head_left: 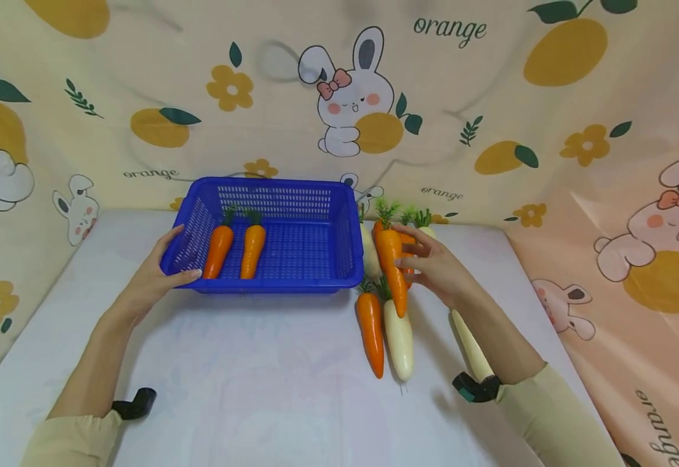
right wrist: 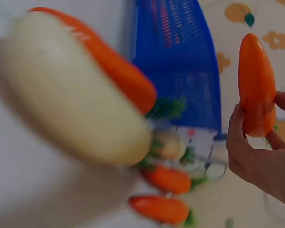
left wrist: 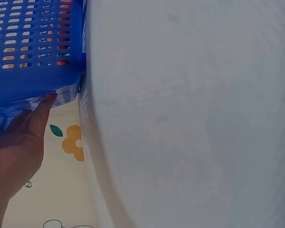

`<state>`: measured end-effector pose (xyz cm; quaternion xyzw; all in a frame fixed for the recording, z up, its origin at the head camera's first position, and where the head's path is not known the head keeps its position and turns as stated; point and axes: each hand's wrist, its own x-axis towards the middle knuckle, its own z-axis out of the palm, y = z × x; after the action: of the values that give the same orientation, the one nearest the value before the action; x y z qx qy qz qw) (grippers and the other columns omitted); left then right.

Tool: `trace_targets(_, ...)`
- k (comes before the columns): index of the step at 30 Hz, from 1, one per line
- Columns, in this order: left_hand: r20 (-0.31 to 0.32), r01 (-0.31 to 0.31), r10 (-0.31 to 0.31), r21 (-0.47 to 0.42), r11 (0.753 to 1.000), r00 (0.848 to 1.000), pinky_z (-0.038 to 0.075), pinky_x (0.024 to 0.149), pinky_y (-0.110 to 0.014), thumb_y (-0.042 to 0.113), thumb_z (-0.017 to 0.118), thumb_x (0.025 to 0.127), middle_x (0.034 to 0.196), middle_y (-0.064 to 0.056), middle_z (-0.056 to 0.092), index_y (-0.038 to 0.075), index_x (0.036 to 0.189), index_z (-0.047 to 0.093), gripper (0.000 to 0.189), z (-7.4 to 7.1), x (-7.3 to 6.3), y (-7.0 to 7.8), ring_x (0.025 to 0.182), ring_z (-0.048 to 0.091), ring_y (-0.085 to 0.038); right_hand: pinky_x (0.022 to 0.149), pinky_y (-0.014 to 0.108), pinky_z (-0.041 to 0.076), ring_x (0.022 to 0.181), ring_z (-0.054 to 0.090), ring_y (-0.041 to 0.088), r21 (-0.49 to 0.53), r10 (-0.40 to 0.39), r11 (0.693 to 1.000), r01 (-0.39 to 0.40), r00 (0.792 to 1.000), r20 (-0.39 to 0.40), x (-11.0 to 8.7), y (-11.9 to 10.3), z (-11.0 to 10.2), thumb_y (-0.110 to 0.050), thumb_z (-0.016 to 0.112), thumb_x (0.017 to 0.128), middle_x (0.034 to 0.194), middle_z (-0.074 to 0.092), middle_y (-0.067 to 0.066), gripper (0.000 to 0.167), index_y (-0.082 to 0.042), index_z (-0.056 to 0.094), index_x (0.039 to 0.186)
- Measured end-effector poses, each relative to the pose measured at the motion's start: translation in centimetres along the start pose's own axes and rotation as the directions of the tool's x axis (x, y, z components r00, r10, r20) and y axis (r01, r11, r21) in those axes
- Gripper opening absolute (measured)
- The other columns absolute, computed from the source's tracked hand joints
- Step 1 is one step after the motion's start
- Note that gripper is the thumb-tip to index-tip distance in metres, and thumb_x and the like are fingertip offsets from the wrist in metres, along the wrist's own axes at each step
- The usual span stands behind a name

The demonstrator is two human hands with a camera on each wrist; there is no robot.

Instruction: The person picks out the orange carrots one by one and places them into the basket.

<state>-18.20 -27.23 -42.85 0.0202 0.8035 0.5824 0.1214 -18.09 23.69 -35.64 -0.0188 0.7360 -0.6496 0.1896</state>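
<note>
A blue plastic basket [head_left: 281, 283] stands at the back of the white table, two orange carrots [head_left: 252, 253] lying in its left part. My left hand [head_left: 151, 275] grips its front left corner, thumb at the front rim and fingers along the left end wall; the left wrist view shows that hand [left wrist: 23, 147] against the basket [left wrist: 33, 80]. Right of the basket, my right hand [head_left: 438, 266] holds a carrot [head_left: 393, 266] with a green top, tip toward me, above a group of carrots and white radishes. In the right wrist view fingers and thumb pinch that carrot [right wrist: 256, 80].
Below the held carrot lie another carrot [head_left: 371, 334] and a white radish [head_left: 399, 344] side by side. A second white radish [head_left: 472, 347] lies partly under my right forearm. More carrots and radishes sit behind, partly hidden. A patterned cloth [head_left: 292, 78] hangs behind the table.
</note>
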Motion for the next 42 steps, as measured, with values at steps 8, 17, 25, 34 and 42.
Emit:
trace_targets(8,0.008,-0.001,0.001,0.039,0.999,1.0,0.007,0.114,-0.069,0.027,0.071,0.093,0.165,-0.016,-0.01,0.039,0.159,0.0,0.098,0.1,0.5,0.3,0.148,-0.003,-0.047,0.093,0.04,0.054,0.109,0.057,0.029,-0.037,-0.002,0.999,0.004,0.998,0.057,5.2,-3.7,3.4,-0.006,0.064,0.095,0.144,0.045,0.014,0.062,-0.03,0.045,0.149)
trace_targets(17,0.041,0.043,-0.052,0.197,0.979,0.998,0.007,0.111,-0.073,0.036,0.074,0.089,0.165,-0.016,-0.011,0.038,0.157,-0.01,0.109,-0.5,0.2,0.9,0.148,-0.004,-0.049,0.095,0.048,0.053,0.111,0.061,0.033,-0.037,-0.027,0.999,0.031,0.993,0.113,10.5,-3.6,7.8,-0.003,0.067,0.092,0.132,0.053,0.018,0.062,-0.025,0.047,0.147)
trace_targets(25,0.069,-0.003,-0.012,0.212,0.977,0.998,0.003,0.112,-0.072,0.03,0.076,0.088,0.165,-0.015,-0.012,0.039,0.156,-0.013,0.112,-0.5,0.4,1.0,0.149,-0.007,-0.046,0.099,0.052,0.05,0.114,0.059,0.033,-0.04,0.012,0.999,-0.007,0.992,0.126,13.9,-2.6,11.6,-0.001,0.069,0.09,0.132,0.052,0.019,0.066,-0.021,0.045,0.148)
trace_targets(34,0.081,0.002,-0.017,0.183,0.983,0.997,0.004,0.112,-0.072,0.026,0.074,0.09,0.165,-0.015,-0.013,0.039,0.157,-0.011,0.109,-0.5,0.5,0.3,0.148,-0.006,-0.048,0.096,0.048,0.053,0.115,0.059,0.031,-0.09,0.128,0.989,-0.116,0.982,0.137,17.1,-0.6,15.9,0.003,0.068,0.09,0.132,0.054,0.02,0.067,-0.015,0.043,0.15)
trace_targets(42,0.073,-0.018,0.004,0.191,0.981,0.997,0.004,0.111,-0.074,0.028,0.073,0.09,0.165,-0.014,-0.012,0.039,0.157,-0.01,0.108,-0.8,0.1,0.3,0.148,-0.005,-0.048,0.096,0.048,0.053,0.112,0.061,0.032,-0.172,0.1,0.983,-0.068,0.978,0.185,18.5,0.7,18.6,0.003,0.071,0.088,0.13,0.055,0.024,0.069,-0.011,0.043,0.15)
